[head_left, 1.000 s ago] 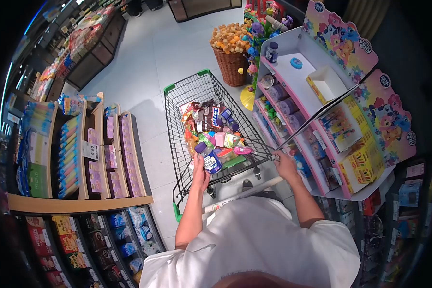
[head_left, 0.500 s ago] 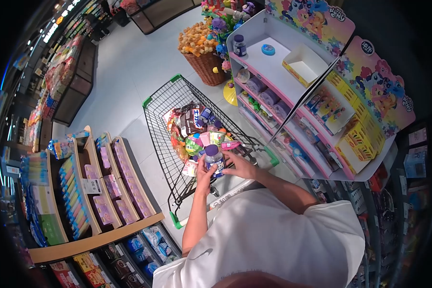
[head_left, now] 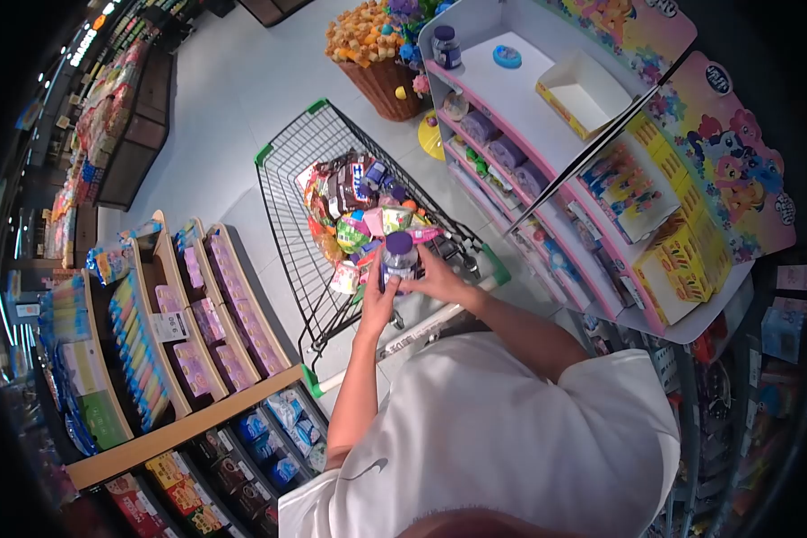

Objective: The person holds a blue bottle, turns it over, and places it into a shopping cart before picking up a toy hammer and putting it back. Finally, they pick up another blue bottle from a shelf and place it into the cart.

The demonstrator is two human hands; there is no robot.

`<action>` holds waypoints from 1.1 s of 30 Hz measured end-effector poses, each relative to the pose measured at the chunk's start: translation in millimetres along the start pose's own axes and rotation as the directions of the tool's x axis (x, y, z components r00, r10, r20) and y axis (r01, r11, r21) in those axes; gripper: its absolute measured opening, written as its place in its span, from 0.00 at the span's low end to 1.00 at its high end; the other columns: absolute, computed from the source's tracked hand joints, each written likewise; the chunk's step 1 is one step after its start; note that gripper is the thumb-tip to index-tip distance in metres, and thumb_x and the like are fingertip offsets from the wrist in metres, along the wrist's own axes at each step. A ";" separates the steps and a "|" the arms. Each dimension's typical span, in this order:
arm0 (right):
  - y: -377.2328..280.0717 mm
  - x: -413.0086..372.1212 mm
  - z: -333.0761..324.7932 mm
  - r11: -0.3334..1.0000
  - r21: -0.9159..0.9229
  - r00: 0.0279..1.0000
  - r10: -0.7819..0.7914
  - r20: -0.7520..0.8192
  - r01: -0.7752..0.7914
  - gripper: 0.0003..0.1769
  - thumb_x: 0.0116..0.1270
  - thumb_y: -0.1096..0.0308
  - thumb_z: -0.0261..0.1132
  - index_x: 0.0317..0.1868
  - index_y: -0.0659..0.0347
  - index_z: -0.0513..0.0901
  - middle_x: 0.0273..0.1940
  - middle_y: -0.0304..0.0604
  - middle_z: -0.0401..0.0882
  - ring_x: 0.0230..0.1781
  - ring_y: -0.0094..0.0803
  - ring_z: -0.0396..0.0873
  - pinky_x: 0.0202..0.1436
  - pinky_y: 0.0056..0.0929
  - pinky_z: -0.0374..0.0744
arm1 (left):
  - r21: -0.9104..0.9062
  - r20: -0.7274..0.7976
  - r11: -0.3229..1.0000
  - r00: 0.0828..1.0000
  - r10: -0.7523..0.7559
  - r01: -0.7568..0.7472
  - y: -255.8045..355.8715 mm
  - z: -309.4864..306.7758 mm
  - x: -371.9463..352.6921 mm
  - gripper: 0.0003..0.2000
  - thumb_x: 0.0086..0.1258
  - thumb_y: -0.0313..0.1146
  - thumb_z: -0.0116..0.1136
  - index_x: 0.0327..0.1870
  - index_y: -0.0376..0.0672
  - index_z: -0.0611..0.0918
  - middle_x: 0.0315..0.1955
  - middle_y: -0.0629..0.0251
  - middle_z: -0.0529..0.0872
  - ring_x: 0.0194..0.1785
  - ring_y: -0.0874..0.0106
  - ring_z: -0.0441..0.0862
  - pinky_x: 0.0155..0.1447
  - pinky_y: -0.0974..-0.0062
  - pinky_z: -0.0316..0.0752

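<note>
Between my two hands is a clear plastic jar (head_left: 400, 255) with a purple lid, upright and held above the near part of a shopping cart (head_left: 282, 126). My left hand (head_left: 377, 300) is closed along the jar's left side, thumb toward me. On its right side my right hand (head_left: 438, 279) also grips it. Below, the cart holds a heap of packaged snacks, among them a brown bag (head_left: 348, 186) and small containers with purple lids (head_left: 376, 174). The cart's white handle (head_left: 412, 338) crosses just in front of my body.
To the right stands a pink-edged display shelf (head_left: 529, 143) with a similar purple-lidded jar (head_left: 446, 47) on top and yellow boxes (head_left: 675, 269). A wicker basket (head_left: 386, 91) is beyond the cart. Snack shelves (head_left: 188, 430) line the left, with tiled floor (head_left: 215, 134) between.
The jar has risen slightly and turned in my hands; its label faces me less. My right hand has closed in around its side. The whole view has shifted a little.
</note>
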State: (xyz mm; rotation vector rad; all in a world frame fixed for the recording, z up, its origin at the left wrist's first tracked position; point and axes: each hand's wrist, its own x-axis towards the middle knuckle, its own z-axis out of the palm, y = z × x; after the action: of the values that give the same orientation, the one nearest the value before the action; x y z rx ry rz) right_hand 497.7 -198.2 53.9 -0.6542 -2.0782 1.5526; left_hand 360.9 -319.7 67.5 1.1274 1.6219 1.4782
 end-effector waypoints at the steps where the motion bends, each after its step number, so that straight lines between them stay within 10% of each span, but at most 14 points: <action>1: 12.2 1.8 1.4 0.999 -0.011 0.999 0.031 -0.020 -0.032 0.44 0.56 0.61 0.77 0.69 0.65 0.65 0.55 0.51 0.80 0.57 0.36 0.79 0.60 0.37 0.76 | -0.046 -0.011 0.999 1.000 -0.028 0.027 -6.6 3.0 -3.2 0.35 0.75 0.31 0.58 0.79 0.41 0.56 0.73 0.55 0.65 0.75 0.64 0.63 0.77 0.67 0.58; 3: 10.7 7.6 -3.4 0.979 0.201 0.999 0.034 -0.010 -0.031 0.54 0.57 0.52 0.77 0.73 0.72 0.58 0.63 0.61 0.75 0.65 0.48 0.76 0.67 0.42 0.72 | -0.080 0.043 0.995 0.998 -0.056 0.060 -0.1 6.4 -5.4 0.37 0.73 0.30 0.61 0.80 0.41 0.55 0.72 0.53 0.66 0.73 0.64 0.66 0.75 0.66 0.62; 14: -10.4 11.5 10.6 0.999 -0.040 0.996 0.003 -0.084 -0.006 0.49 0.61 0.45 0.72 0.69 0.70 0.61 0.56 0.64 0.78 0.57 0.57 0.80 0.59 0.46 0.76 | 0.256 -0.078 0.961 0.993 -0.083 0.101 -4.6 -4.1 -4.1 0.44 0.60 0.29 0.75 0.74 0.27 0.60 0.51 0.55 0.83 0.50 0.73 0.81 0.51 0.75 0.79; 21: -8.8 14.5 12.7 0.993 -0.076 0.995 -0.091 -0.034 0.088 0.51 0.60 0.47 0.74 0.72 0.70 0.60 0.67 0.62 0.68 0.69 0.54 0.69 0.72 0.44 0.66 | 0.351 -0.186 0.936 0.982 0.031 0.037 -21.4 -11.4 8.9 0.45 0.49 0.24 0.78 0.72 0.34 0.68 0.61 0.51 0.77 0.65 0.58 0.75 0.70 0.63 0.67; 29: -8.6 27.6 7.2 0.903 0.424 0.994 -0.018 -0.106 0.062 0.49 0.58 0.63 0.79 0.74 0.62 0.60 0.66 0.50 0.69 0.66 0.34 0.71 0.67 0.36 0.72 | 0.139 -0.183 0.988 0.982 -0.038 0.064 -37.8 -22.1 10.6 0.43 0.51 0.13 0.71 0.72 0.43 0.65 0.60 0.58 0.75 0.59 0.68 0.77 0.60 0.70 0.77; 33: -2.5 30.9 14.5 0.840 0.543 0.992 0.055 -0.115 0.017 0.46 0.58 0.66 0.78 0.72 0.61 0.62 0.63 0.46 0.71 0.62 0.29 0.73 0.62 0.34 0.75 | -0.206 -0.093 0.964 0.978 -0.189 0.167 -13.0 -31.2 7.7 0.37 0.65 0.25 0.67 0.74 0.46 0.61 0.61 0.58 0.76 0.56 0.67 0.81 0.52 0.70 0.82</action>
State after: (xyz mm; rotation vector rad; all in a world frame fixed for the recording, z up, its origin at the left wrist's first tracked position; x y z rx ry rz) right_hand 464.3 -190.4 55.1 -0.5376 -1.4291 1.9386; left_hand 327.7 -325.5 59.6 0.7808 1.5662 1.5659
